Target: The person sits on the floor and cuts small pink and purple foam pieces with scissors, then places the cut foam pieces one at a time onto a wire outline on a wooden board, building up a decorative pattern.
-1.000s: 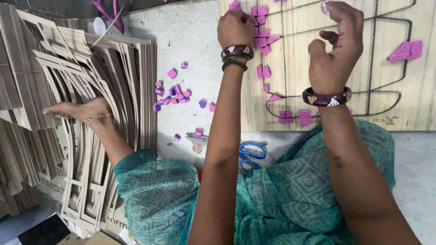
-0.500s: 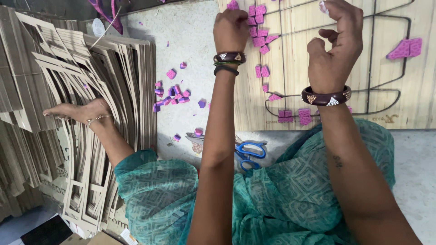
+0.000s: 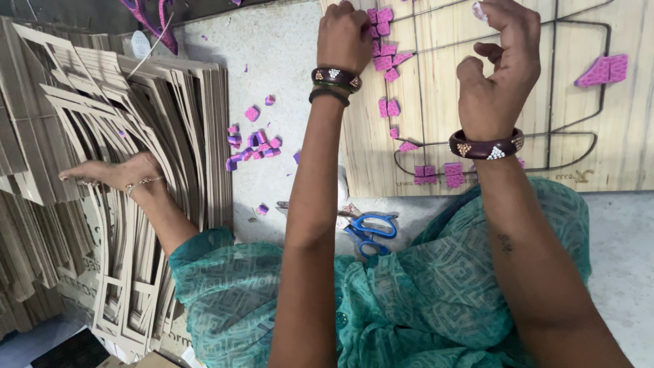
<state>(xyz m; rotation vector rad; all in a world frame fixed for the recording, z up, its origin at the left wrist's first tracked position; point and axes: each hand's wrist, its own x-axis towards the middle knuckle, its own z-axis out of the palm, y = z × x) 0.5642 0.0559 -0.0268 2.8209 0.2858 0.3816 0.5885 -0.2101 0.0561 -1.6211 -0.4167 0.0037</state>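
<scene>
At the far left lies a thick pile of cut cardboard sheets [image 3: 136,136], brown and flat, with window shapes cut out of them. A bare foot [image 3: 116,174] of the person rests on this pile. To the right of the pile, on the grey floor [image 3: 286,54], small pink foam pieces [image 3: 253,142] are scattered in a loose group. Nearer to the body, blue-handled scissors [image 3: 371,232] lie on the floor, just in front of the green patterned dress [image 3: 422,293].

Then comes the left hand [image 3: 344,34]. It is clenched into a fist and presses down at the left edge of the wooden die board [image 3: 436,109], just beside a column of pink pieces already sitting on the board. Whether it grasps a piece inside the fist, I cannot tell.

Further right, the right hand [image 3: 501,58] is raised over the board with its fingers curled, and it pinches one small pale pink foam piece [image 3: 479,10] between thumb and forefinger at the top edge of the view. A larger pink foam patch [image 3: 603,70] sits on the board at the far right, well apart from both hands.

I judge the foam piece to be very light, soft and springy, not fragile and not slippery. It is best taken by its side edges with two fingertips.
</scene>
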